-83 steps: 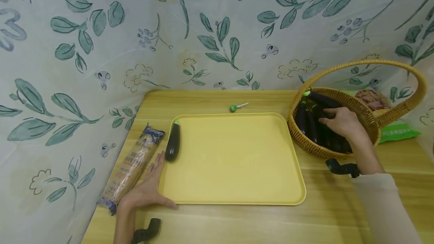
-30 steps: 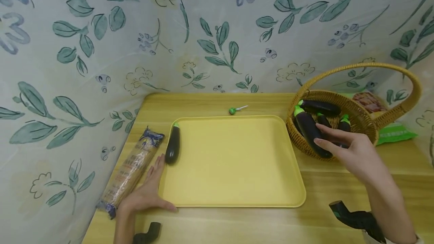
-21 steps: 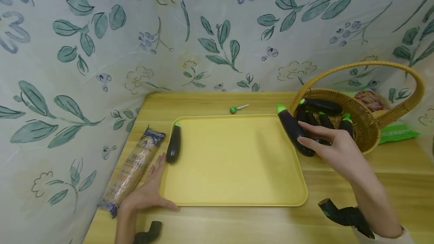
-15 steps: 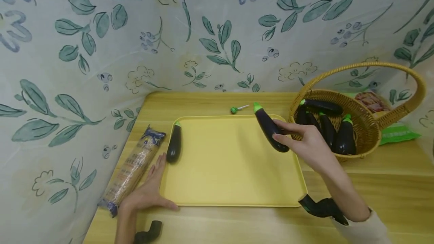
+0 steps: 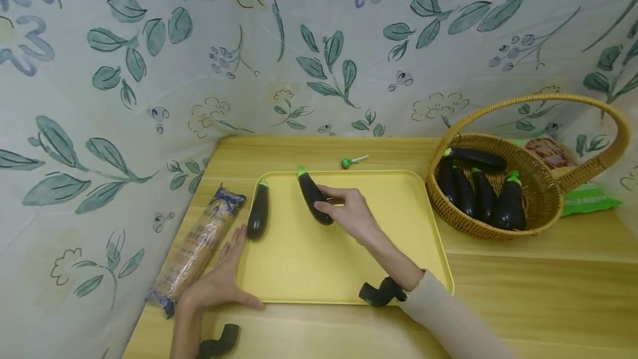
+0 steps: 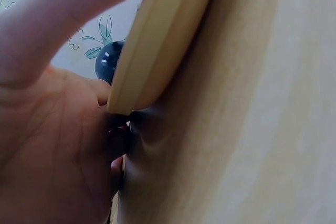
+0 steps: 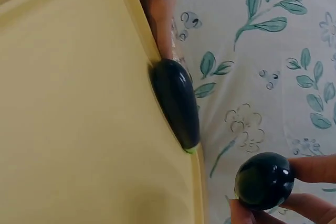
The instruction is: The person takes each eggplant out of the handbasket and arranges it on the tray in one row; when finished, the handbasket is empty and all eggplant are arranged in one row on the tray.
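Observation:
My right hand (image 5: 351,216) pinches a dark purple eggplant (image 5: 311,195) with a green cap, held over the left half of the yellow tray (image 5: 349,270). In the right wrist view the round end of this eggplant (image 7: 262,182) shows between thumb and fingers. A second eggplant (image 5: 258,212) lies along the tray's left rim. My left hand (image 5: 219,281) rests spread at the tray's front left corner, its fingers along the left side and its thumb along the front edge. In the left wrist view the tray rim (image 6: 152,45) runs between thumb and palm.
A wicker basket (image 5: 453,215) with a tall handle stands right of the tray, holding several eggplants (image 5: 483,195). Behind it lies a green food bag (image 5: 590,201). A green lollipop (image 5: 346,163) lies behind the tray, and a noodle packet (image 5: 194,254) lies left of it.
My right hand has taken an eggplant out of the basket and carried it leftward over the tray, close to the eggplant lying there. The left hand has kept its place.

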`<state>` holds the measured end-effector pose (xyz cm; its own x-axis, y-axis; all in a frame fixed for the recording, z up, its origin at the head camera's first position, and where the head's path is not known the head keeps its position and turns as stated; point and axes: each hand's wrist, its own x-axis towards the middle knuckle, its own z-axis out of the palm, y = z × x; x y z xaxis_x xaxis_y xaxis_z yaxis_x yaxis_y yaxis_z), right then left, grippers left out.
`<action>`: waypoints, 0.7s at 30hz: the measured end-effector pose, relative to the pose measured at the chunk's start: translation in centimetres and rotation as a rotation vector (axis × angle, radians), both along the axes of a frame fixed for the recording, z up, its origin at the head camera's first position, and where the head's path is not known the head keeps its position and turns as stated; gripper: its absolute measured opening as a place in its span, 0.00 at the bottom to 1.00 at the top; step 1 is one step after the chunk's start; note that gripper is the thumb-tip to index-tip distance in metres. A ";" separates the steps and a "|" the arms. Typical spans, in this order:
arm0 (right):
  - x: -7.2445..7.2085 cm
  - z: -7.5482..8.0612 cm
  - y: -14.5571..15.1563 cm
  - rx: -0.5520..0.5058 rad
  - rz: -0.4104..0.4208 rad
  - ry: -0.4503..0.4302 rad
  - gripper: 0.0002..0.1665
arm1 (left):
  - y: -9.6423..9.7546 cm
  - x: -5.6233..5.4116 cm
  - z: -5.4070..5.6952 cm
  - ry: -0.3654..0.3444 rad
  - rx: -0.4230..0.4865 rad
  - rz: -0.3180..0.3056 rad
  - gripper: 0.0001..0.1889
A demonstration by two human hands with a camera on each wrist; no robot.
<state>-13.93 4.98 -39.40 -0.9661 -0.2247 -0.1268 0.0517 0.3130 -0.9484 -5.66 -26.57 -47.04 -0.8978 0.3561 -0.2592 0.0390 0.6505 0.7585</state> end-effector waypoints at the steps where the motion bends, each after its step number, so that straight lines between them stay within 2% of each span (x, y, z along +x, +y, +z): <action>1: -0.1 -0.4 -0.8 -0.018 -0.001 -0.001 0.28 | 0.0 0.0 0.0 0.004 0.003 -0.003 0.87; 5: -0.3 -1.8 -3.6 -0.057 -0.006 0.004 0.27 | 0.0 -0.1 -0.1 0.014 0.002 -0.009 0.87; 11: -0.5 -3.4 -6.6 -0.053 -0.010 0.010 0.26 | -0.1 0.0 0.0 0.018 0.001 -0.006 0.86; 21: -0.6 -4.8 -8.8 -0.036 -0.027 0.006 0.26 | 0.1 0.0 0.3 -0.014 -0.019 0.006 0.86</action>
<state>-14.56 -3.83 -44.23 -0.9725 -0.2033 -0.1134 0.0538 0.2777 -0.9592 -5.62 -26.51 -46.71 -0.8960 0.3459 -0.2784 0.0247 0.6649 0.7465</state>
